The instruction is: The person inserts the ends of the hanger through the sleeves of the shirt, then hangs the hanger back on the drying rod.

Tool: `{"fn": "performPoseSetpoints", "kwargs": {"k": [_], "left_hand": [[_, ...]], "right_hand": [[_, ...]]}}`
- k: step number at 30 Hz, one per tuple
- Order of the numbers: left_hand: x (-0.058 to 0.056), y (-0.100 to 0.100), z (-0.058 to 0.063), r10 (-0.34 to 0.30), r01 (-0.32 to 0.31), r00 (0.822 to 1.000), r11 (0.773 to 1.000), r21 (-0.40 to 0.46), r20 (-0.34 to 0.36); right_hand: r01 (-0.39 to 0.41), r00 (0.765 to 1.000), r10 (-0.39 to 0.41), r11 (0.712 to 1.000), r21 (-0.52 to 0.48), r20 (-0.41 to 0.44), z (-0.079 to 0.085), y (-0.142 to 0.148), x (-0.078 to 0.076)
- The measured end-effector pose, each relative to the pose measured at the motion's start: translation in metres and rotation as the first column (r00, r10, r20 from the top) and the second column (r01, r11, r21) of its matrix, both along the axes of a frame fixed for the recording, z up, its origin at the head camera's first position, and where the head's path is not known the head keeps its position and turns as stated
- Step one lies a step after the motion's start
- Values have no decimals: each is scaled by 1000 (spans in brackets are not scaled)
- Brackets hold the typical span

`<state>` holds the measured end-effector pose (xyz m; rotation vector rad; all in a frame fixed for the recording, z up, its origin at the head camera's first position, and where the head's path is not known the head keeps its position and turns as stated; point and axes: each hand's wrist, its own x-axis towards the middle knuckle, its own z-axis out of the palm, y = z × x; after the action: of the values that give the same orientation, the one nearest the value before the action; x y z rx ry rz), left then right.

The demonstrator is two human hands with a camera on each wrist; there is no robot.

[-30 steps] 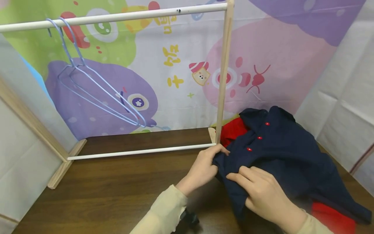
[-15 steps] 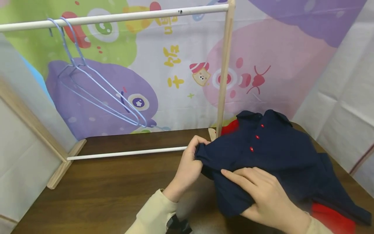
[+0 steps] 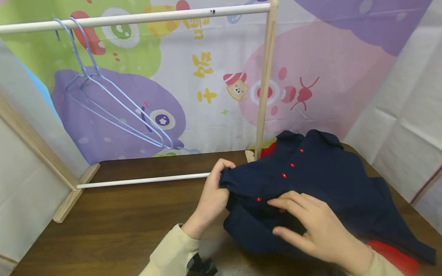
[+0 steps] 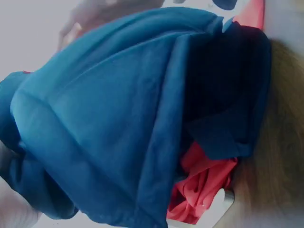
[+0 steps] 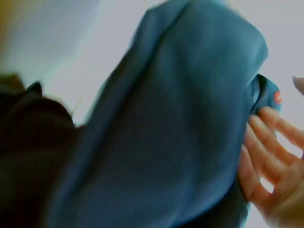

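Observation:
A navy shirt with a collar and small red buttons lies on the right of the table in the head view. My left hand grips a gathered part of its left side, lifted off the table. Beside the lowest visible button, the fingertips of my right hand touch the cloth, thumb held apart. Draped navy cloth fills much of the left wrist view. In the right wrist view the right hand shows loosely bent fingers against the fabric. Red cloth peeks out underneath the shirt.
Left of the shirt stands a clothes rack with a white top rail, a wooden post and a low white bar. Two light-blue hangers hang from the rail. A printed cartoon sheet covers the back.
My left hand has drawn the shirt's edge leftward, and another red button has come into view. My right hand's thumb has moved away from its fingers, letting go of the cloth.

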<state>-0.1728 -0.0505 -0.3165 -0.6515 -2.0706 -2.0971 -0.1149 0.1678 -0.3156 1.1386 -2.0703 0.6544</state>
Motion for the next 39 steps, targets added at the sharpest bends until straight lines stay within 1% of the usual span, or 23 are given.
{"fn": "performPoseSetpoints", "kwargs": {"k": [1,3,5,6,8,10,13,16,18,19,20,22,26,28,30,32,34,36,39], "left_hand": [[0,-1,0,1,-1,1000,1000,-6,-4],[0,-3,-1,-4,4,1000,1000,-19,-17],[1,-5,-2,-9,8,999,1000,-27,-31],[1,-5,-2,-10,9,999,999,-31,-40],[2,-7,-1,-11,8,998,999,-35,-64],[2,-9,1,-10,7,996,999,-36,-87],[4,-11,6,-7,3,993,999,-38,-119],[5,-14,12,-6,1,990,999,-36,-144],[7,-16,14,-9,3,987,999,-39,-160],[7,-17,14,-14,7,986,999,-43,-167],[8,-18,15,-20,12,985,999,-48,-172],[10,-20,15,-32,21,984,998,-62,-178],[13,-26,14,-58,40,983,994,-104,-177],[15,-29,14,-66,45,983,991,-124,-174],[17,-32,15,-72,48,983,989,-141,-171],[19,-34,16,-79,53,982,987,-153,-170],[20,-35,17,-89,62,981,986,-155,-174],[22,-36,18,-93,64,978,985,-158,-187],[25,-37,19,-92,61,975,986,-153,-203]], "right_hand": [[47,999,-46,998,-31,23,-2,2,-3],[158,986,-152,984,-84,74,-5,8,-9],[270,959,-255,955,-124,126,-9,15,-16],[326,940,-306,936,-135,150,-10,19,-19],[429,895,-400,893,-135,196,-12,26,-25],[498,857,-464,858,-128,226,-14,33,-32],[572,802,-530,814,-98,277,-15,45,-40],[623,746,-574,781,-49,337,-14,56,-48],[640,710,-591,768,-2,384,-11,66,-53],[644,691,-596,765,25,408,-10,71,-55],[640,679,-595,767,50,430,-9,77,-58],[620,660,-585,778,98,471,-8,89,-65],[561,633,-562,807,184,532,-7,113,-80],[539,610,-555,814,217,565,-7,122,-87],[523,578,-551,816,246,602,-8,130,-95],[508,534,-549,816,275,643,-9,136,-102],[489,496,-541,820,297,679,-9,141,-110],[474,469,-547,819,325,694,-9,145,-118],[452,441,-559,814,364,703,-8,148,-127]]}}
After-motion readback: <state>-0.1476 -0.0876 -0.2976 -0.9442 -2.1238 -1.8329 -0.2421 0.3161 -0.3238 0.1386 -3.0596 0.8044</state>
